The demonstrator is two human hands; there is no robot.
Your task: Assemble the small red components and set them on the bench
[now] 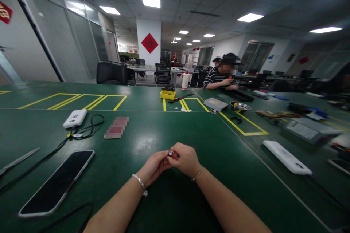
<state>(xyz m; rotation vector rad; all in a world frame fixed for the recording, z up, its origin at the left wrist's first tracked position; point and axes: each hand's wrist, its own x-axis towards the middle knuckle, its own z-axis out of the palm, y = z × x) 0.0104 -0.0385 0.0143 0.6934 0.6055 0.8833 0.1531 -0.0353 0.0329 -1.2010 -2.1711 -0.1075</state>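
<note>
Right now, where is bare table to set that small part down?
Bare green mat lies ahead of both hands, between the blurred card and the yellow line. The left is crowded: phone, cable, white power bank.

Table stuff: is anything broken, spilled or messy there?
Nothing looks broken or spilled. The phone lies at a slant on the green table, and a black cable loops loosely beside the white box. Both hands, left hand and right hand, pinch one small part.
</note>
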